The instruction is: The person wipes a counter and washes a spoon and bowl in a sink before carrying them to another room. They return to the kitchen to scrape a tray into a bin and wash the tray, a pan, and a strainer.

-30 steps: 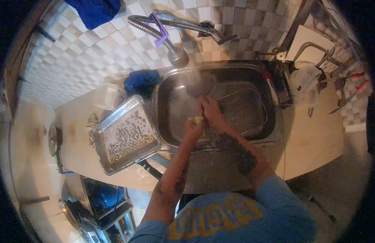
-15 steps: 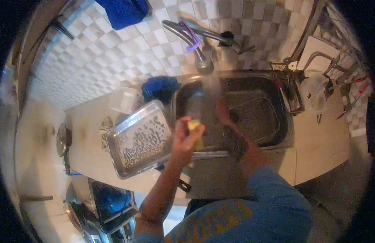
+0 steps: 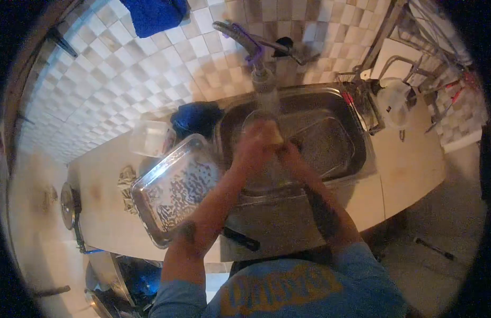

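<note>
Over the sink (image 3: 368,151), my left hand (image 3: 252,153) is closed around a yellow sponge (image 3: 274,137), under the running faucet (image 3: 262,77). My right hand (image 3: 292,159) is beside it, fingers curled and partly hidden. A round, see-through rim (image 3: 259,115) shows just beyond the hands; blur and water keep me from telling what it belongs to. Left of the sink, a rectangular metal baking tray (image 3: 174,168) lies tilted on the counter, its inside speckled with drops. Below my left forearm, a black handle (image 3: 241,238) sticks out past the counter edge.
A blue cloth (image 3: 196,117) and a clear plastic tub (image 3: 150,139) sit behind the tray. Farther left are a crumpled cloth (image 3: 127,186) and a round lidded pan (image 3: 69,206). A utensil rack (image 3: 370,108) and a translucent jug (image 3: 395,100) stand right of the sink.
My left hand has moved forward with the sponge, from the sink's near edge to beneath the faucet. Both hands are now close together. The view has shifted slightly.
</note>
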Tool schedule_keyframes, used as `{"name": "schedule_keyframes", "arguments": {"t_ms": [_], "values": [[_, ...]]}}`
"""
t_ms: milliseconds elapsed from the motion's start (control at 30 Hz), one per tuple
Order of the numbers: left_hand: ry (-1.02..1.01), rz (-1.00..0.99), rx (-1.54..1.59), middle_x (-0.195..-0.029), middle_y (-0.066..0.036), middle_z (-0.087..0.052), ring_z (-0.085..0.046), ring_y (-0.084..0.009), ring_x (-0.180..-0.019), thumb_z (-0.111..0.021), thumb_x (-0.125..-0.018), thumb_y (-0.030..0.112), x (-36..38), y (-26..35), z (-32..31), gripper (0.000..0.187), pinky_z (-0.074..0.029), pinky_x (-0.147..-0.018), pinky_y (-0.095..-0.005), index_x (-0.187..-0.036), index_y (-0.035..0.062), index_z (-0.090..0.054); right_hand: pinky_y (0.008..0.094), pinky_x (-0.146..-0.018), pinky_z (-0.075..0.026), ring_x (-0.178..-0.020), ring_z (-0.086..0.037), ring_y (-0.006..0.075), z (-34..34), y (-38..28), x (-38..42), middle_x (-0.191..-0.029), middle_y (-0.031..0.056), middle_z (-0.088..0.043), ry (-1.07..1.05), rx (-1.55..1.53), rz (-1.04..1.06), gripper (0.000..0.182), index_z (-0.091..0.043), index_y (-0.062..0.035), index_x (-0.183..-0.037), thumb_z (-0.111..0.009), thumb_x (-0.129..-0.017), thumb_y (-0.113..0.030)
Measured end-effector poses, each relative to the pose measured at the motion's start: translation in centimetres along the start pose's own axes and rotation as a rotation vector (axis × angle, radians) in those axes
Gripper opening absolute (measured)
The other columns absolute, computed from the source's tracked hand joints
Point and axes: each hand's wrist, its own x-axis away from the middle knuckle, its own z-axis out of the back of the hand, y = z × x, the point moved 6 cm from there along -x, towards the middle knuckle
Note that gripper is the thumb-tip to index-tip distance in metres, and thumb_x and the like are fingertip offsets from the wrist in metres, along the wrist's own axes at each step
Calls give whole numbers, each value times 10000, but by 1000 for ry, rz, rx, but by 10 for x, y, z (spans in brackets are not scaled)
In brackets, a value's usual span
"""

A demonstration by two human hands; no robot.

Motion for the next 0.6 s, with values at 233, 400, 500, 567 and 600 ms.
{"name": "schedule_keyframes", "arguments": {"t_ms": [233,400,500,567,600], "values": [[-12,2,-398,-1185,-199,-554,-487,-417,-1132,-667,-748,267,-6,22,-62,428,-326,-985,-594,-1119,66,-594,505,-808,-469,-910,-600,426,62,-39,53,-987,249,-619,-191,248,-361,289,-510,2,-1116,-466,-953,-234],[-377,72,-397,-1106,-195,-572,-508,-403,-1049,-611,-823,292,-16,62,-52,378,-399,-894,-536,-1104,42,-587,523,-868,-451,-995,-582,443,96,-27,59,-1093,264,-595,-254,369,-150,330,-489,0,-1190,-454,-949,-223],[226,127,-202,-1102,-194,-597,-491,-420,-1112,-710,-763,253,-9,68,-104,524,-367,-942,-502,-1199,24,-531,453,-867,-449,-992,-589,371,103,18,46,-1057,211,-615,-365,585,-163,345,-555,-3,-1140,-493,-940,-277],[114,245,98,-1031,-189,-603,-502,-420,-1065,-686,-779,224,-6,63,-89,437,-386,-922,-473,-1149,31,-556,490,-898,-451,-1037,-581,412,123,-20,47,-1145,234,-593,-328,341,-64,383,-486,-8,-1240,-484,-928,-230],[91,269,142,-1013,-191,-595,-509,-415,-1036,-667,-794,207,-7,61,-86,378,-394,-906,-476,-1112,29,-569,508,-913,-452,-1060,-577,432,130,-36,47,-1189,246,-582,-313,219,-12,419,-451,-11,-1291,-479,-922,-207]]}}
